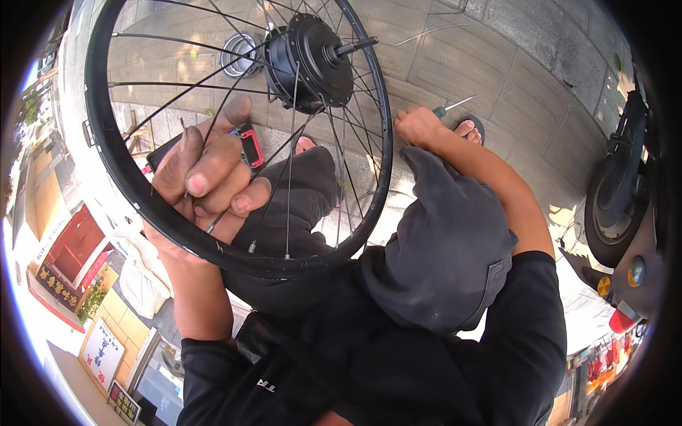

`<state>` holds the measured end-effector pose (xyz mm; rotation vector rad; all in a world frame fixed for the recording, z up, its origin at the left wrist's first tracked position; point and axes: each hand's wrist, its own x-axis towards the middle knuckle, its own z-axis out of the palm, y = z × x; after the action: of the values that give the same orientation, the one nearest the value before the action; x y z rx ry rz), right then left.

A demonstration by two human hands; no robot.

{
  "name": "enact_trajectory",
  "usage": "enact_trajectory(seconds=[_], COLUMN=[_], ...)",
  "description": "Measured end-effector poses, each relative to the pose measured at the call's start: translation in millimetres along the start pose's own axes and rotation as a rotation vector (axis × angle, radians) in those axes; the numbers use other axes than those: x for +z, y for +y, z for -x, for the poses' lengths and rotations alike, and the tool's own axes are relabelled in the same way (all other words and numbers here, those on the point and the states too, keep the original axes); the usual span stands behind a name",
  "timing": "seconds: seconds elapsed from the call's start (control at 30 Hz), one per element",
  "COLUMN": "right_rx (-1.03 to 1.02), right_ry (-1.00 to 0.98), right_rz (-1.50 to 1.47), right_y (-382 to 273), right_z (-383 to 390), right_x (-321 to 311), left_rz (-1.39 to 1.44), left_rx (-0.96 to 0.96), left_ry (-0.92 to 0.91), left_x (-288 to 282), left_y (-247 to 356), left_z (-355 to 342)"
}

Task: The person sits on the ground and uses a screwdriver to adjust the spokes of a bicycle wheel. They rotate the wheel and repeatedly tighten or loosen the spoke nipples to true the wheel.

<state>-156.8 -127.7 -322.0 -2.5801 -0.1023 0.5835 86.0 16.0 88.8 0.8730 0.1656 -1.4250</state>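
Note:
A black spoked wheel [384,170] with a dark hub motor [298,64] is held up in front of me, its axle pointing to the right. My left hand [217,170] reaches through the spokes at the lower left of the rim. Its fingers curl around a thin spoke [215,221], and the rim crosses in front of the palm. Just right of the rim, my right hand [419,128] is closed in a fist; what it holds, if anything, is hidden. Beside that wrist shows a screwdriver [440,111] with a green handle; whether it is held or lies beyond, I cannot tell.
A round silver metal part [240,55] lies on the paving behind the spokes. Near my left hand is a red and black case [251,147], partly covered. A thin wire [430,33] lies at the far side. To the right stands a scooter [614,206].

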Motion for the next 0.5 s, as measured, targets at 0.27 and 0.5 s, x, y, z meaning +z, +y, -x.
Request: enact_trajectory(seconds=[0.27, 0.5], right_rx=[-0.007, -0.084], right_ry=[-0.047, 0.005], right_rz=[-0.017, 0.067], right_y=[4, 23], right_z=[-5, 0], right_x=[15, 8], left_rz=[0.088, 0.1], left_rx=[0.022, -0.049], left_ry=[0.012, -0.027], left_x=[9, 9], left_y=[-3, -3], left_z=[-9, -15])
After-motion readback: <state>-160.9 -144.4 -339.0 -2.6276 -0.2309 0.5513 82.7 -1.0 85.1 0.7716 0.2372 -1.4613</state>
